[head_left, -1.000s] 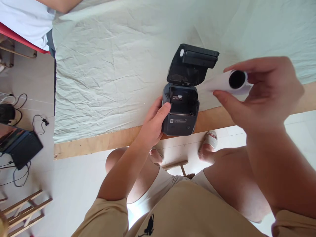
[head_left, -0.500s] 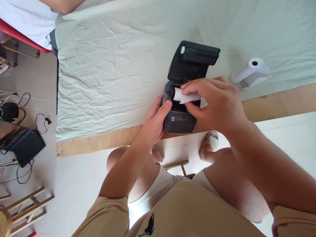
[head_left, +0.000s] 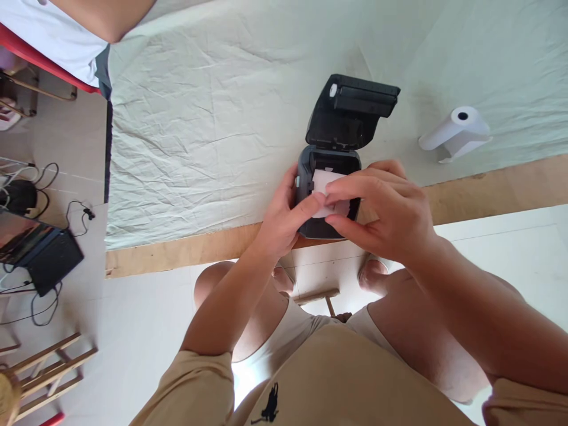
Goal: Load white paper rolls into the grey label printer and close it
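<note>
A dark portable receipt printer [head_left: 303, 173] sits at the table's front edge, its lid [head_left: 341, 125] swung up and back. My left hand [head_left: 284, 219] is closed around the printer's left side, with the thumb lying over white paper. Inside the printer bay, a small white paper roll [head_left: 325, 177] shows partly between my fingers. My right hand [head_left: 388, 207] pinches that paper from the right, fingertips over the bay. How the roll sits under the fingers is hidden. Farther right, a second white paper roll [head_left: 444, 130] lies on the cloth with its end unrolled.
A pale green cloth [head_left: 213, 130] covers the table, whose wooden edge [head_left: 190, 249] shows in front. At upper left is another person's arm [head_left: 109, 15]. On the left stand a black laptop [head_left: 53, 260], several cables and a wooden stool [head_left: 55, 373].
The paper has shifted down inside the printer, now covering the lower part of the bay. My left thumb has moved from the printer's side onto the paper. My right hand still pinches it.
</note>
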